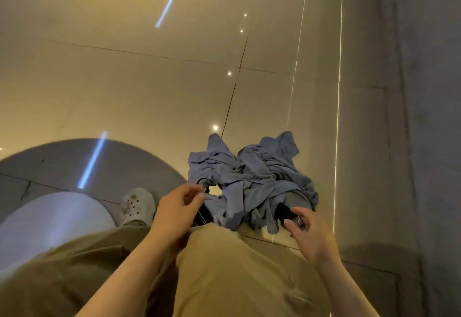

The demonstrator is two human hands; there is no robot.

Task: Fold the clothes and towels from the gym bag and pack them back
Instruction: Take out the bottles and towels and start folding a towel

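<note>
A crumpled heap of blue-grey clothes (pixel 252 182) is seen lying on the glossy tiled floor (pixel 124 79), pretty much straight ahead of the person and just left of a pale wall (pixel 369 117) with a thin lit strip running down it. Something dark (pixel 287 210) is tucked under the near edge of the heap; it might be the gym bag, but it's mostly buried so it can't really be told.

The left hand (pixel 178 207) is held at the near left edge of the pile, thumb and forefinger brought together on what looks like a bit of fabric or a small tab. The frame is blurry there, so whether anything is actually pinched can't be made out. The right hand (pixel 305 232) is held low at the near right edge, fingers loosely curled near a small dark object (pixel 299 221); a real grip on it can't be confirmed either.

Around all that: khaki trousers (pixel 224 271) fill the bottom of the view, and a pale clog (pixel 138 205) with charms is planted on the floor left of the pile. A round grey rug (pixel 87 164) is spread on the left, with a rounded whitish surface (pixel 50 219) sitting in front of it. Ceiling lights are reflected in the tiles as streaks and dots.
</note>
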